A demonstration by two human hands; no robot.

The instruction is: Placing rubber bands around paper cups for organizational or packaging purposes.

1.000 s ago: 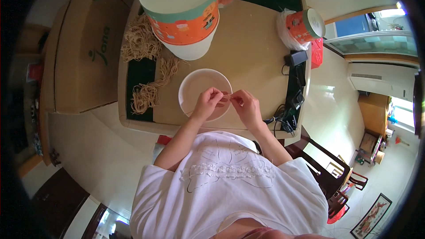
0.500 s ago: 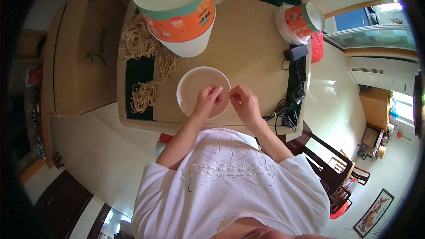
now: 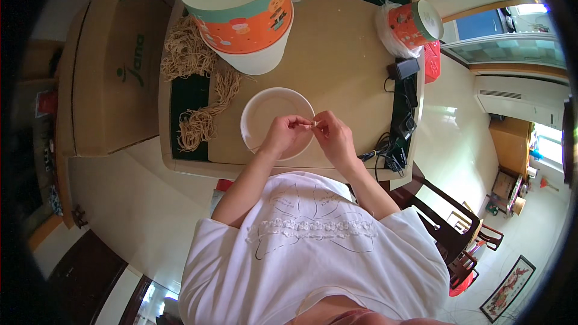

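A white round paper tub (image 3: 254, 108) stands with its mouth up at the near side of the table. Over its right rim the fingertips of both hands meet. My left hand (image 3: 285, 135) is closed in a pinch, and my right hand (image 3: 333, 138) pinches right against it. Between them shows a small pale bit of what looks like a twine strand; the fingers hide most of it. A thin strand also shows at the tub's lower left edge, by my left wrist. Tan twine hanks (image 3: 197, 127) lie left of the tub.
A tall stack of orange and green paper tubs (image 3: 244, 27) stands upside down behind. Smaller orange tubs (image 3: 409, 24) in clear plastic lie at the far right. Black adapters and cables (image 3: 394, 157) line the right edge. A large cardboard box (image 3: 114, 72) stands left of the table (image 3: 337, 42).
My left hand has turned and its fingertips have come right to meet those of my right hand, closing the small gap between them. The tub stays in place.
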